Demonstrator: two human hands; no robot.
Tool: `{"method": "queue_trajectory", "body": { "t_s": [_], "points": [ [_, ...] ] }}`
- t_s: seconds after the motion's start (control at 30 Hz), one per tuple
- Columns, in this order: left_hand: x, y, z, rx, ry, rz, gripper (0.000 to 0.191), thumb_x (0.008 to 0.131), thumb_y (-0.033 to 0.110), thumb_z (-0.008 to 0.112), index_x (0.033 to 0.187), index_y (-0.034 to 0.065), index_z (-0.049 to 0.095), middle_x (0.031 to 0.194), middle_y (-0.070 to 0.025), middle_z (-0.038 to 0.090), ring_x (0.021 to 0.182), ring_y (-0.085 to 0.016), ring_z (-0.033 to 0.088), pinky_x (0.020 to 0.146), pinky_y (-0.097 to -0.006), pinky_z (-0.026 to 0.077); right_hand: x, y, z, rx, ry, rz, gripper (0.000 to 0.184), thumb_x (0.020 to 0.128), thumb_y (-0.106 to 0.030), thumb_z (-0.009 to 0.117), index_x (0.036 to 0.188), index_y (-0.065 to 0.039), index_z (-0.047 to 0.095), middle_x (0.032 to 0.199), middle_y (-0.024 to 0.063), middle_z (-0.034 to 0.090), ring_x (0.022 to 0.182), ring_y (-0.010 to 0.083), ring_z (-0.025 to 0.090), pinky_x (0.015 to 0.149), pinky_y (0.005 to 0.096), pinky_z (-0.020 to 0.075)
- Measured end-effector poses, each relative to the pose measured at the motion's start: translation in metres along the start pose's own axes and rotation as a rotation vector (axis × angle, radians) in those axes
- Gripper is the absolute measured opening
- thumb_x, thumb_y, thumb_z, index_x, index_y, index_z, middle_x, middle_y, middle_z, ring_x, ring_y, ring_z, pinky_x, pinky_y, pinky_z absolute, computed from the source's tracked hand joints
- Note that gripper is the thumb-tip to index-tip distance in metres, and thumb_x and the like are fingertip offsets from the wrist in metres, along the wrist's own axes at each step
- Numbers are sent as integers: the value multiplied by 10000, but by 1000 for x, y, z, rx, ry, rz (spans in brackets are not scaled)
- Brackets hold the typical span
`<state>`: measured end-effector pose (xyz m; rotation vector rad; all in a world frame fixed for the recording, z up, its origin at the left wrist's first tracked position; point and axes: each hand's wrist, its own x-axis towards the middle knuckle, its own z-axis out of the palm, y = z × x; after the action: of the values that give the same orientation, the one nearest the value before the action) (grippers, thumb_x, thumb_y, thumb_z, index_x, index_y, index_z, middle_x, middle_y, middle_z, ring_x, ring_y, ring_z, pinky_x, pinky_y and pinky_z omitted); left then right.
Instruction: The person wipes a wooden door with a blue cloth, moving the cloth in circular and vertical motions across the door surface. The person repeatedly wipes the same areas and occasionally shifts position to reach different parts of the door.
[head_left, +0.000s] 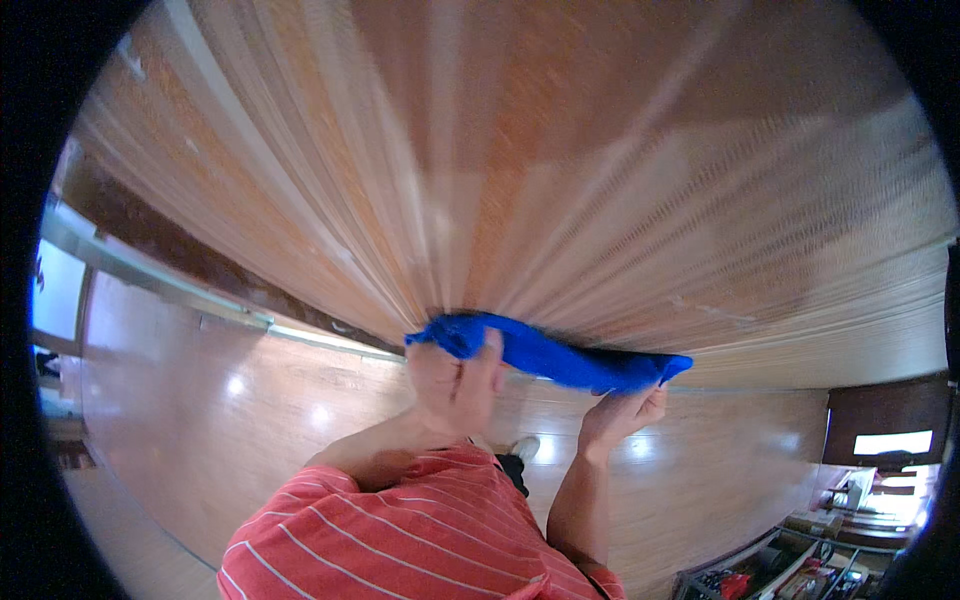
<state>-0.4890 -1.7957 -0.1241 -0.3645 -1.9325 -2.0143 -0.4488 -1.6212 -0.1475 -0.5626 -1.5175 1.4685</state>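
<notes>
A bright blue cloth (555, 360) lies along the near edge of a wood-grain panel (517, 210) that fills the upper half of the view. My left hand (454, 382), somewhat blurred, grips the bunched left end of the cloth at the panel, its thumb raised over the fabric. At the other end my right hand (622, 416) pinches a corner of the cloth between thumb and fingers. Between both hands the cloth hangs in a loose, folded strip. Some fingertips of each hand are hidden by it.
A dark edge strip (187, 240) borders the panel on the left. Below stretches a glossy wood-look floor (712, 442), with my shoe (527, 448) on it. An open rack of mixed items (787, 566) stands at lower right, near a dark brown cabinet-like piece (885, 420).
</notes>
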Motion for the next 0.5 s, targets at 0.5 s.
{"method": "queue_trajectory", "body": {
  "t_s": [0.5],
  "points": [
    [-19, -40, 41, -174, 247, -86, 454, 999, 170, 545, 562, 47, 538, 488, -12, 510, 410, -75, 455, 399, -246, 328, 4, 25, 8, -19, -196, -157, 359, 1055, -212, 451, 737, -68, 531, 594, -23, 509, 550, 67, 454, 521, 236, 364]
  ]
}}
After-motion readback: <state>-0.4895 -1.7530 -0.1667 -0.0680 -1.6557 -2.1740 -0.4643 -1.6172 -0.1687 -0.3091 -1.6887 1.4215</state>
